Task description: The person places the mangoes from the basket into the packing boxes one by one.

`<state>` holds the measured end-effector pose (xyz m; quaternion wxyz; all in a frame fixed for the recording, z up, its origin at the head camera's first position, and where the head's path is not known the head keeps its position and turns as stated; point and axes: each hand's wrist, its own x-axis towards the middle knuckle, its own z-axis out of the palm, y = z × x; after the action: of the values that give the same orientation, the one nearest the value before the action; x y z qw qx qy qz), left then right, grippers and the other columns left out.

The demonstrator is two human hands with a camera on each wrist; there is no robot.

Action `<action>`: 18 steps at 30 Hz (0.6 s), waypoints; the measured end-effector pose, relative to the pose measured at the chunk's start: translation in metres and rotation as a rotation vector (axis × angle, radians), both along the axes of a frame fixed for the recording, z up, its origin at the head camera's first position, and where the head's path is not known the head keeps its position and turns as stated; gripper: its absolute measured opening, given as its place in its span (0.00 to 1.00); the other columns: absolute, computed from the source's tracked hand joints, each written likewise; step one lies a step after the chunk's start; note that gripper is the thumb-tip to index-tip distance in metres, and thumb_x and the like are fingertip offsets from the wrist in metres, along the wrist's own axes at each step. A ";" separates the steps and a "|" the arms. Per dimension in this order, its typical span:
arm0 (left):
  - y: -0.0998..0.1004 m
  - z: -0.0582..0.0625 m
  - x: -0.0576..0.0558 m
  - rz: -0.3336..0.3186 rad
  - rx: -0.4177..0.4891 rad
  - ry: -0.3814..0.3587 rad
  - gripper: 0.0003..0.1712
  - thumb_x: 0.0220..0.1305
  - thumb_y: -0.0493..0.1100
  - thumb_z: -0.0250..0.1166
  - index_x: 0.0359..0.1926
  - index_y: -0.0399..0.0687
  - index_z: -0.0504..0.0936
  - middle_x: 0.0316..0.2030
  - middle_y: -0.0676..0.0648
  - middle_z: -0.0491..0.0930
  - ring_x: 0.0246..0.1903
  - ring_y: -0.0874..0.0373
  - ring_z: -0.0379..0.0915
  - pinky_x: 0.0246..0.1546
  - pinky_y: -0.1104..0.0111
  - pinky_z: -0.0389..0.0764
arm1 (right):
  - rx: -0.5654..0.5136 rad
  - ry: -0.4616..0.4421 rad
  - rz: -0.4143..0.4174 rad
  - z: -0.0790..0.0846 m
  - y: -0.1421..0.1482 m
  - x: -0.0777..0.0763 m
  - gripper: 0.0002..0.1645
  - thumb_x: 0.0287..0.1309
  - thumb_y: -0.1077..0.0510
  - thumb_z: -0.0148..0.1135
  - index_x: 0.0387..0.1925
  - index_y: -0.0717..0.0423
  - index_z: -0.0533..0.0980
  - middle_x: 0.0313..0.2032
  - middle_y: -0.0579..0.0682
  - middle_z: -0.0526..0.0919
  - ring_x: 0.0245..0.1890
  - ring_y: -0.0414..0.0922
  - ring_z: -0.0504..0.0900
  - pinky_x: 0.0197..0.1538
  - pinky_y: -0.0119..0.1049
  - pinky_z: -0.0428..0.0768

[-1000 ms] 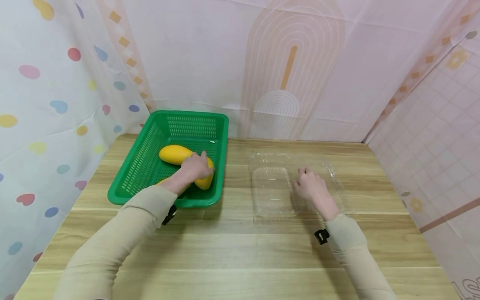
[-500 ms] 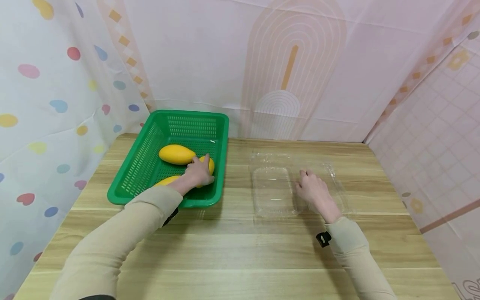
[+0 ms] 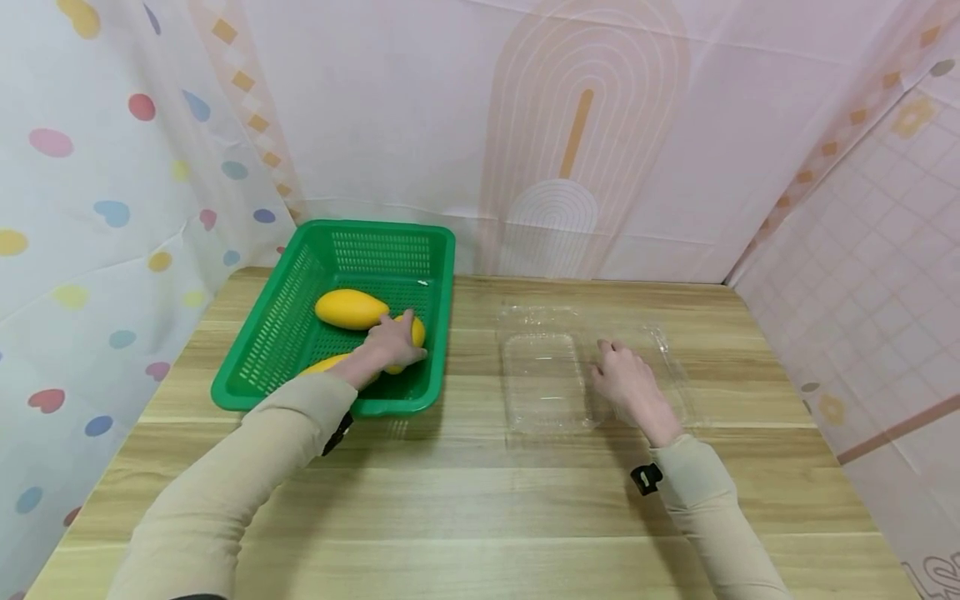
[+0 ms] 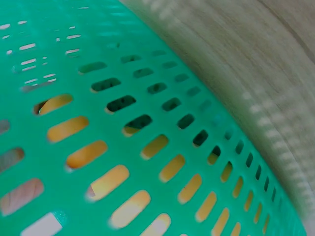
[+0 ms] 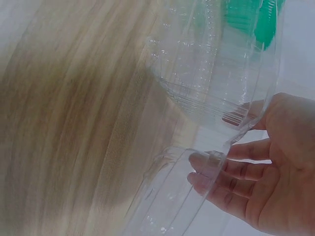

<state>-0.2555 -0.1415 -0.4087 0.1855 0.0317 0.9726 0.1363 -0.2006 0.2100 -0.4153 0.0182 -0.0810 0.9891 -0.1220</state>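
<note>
In the head view, my left hand [image 3: 394,340] reaches into a green slotted basket [image 3: 444,333]. Its fingers and thumb spread round a yellow mango [image 3: 417,332] at the basket's right side. A second mango [image 3: 350,309] lies just left of the fingertips, and a third mango [image 3: 324,364] is partly covered by the forearm. Through the slots the left wrist view shows mango yellow [image 4: 68,129]; most of the hand is hidden there. My right hand [image 3: 627,379] holds an opened clear plastic clamshell box [image 3: 546,379] at its middle fold, thumb and fingers on either side of the fold [image 5: 230,143].
The wooden table [image 3: 480,517] carries the basket at the back left and the clear box right of centre. A patterned cloth [image 3: 420,108] hangs behind the table and along both sides. Each wrist wears a small black camera [image 3: 646,478].
My left hand has shifted slightly down and closed in round the right-hand mango, uncovering the tip of the mango beside it. The right hand has stayed nearly still on the box.
</note>
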 end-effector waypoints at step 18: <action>0.002 0.031 0.000 0.000 0.113 0.143 0.45 0.62 0.51 0.57 0.72 0.38 0.47 0.59 0.22 0.61 0.51 0.34 0.68 0.47 0.49 0.75 | -0.148 0.010 -0.009 -0.011 0.000 0.001 0.36 0.60 0.61 0.55 0.67 0.71 0.58 0.66 0.70 0.62 0.62 0.67 0.67 0.62 0.57 0.69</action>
<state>-0.2557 -0.1399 -0.3774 0.1133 0.0517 0.9742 0.1883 -0.1994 0.2100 -0.4260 0.0066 -0.0785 0.9777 -0.1947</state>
